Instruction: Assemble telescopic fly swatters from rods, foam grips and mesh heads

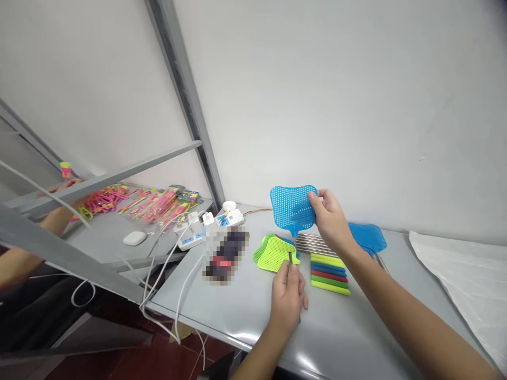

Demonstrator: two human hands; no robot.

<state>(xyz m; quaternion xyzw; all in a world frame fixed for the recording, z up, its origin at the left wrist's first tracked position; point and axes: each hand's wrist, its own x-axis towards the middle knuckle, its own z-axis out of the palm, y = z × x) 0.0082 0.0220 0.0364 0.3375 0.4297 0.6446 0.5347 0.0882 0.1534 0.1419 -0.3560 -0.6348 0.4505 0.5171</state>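
My right hand pinches the right edge of a blue fly swatter head, a perforated plastic paddle held upright with its short neck pointing down. Below it, my left hand is closed around a thin fly swatter rod. Only the rod's tip and a bit of blue under the hand show; the tip and the neck are apart. Behind my left hand lies a stack of swatter heads, with a yellow-green head on top. Beside it are several metal rods and a row of coloured handle grips.
More blue swatter heads lie at the right, near a white plastic sheet. Power strips with white cables and a blurred-out object are at the left. Beyond the metal frame, another person's arm is near pink and yellow items.
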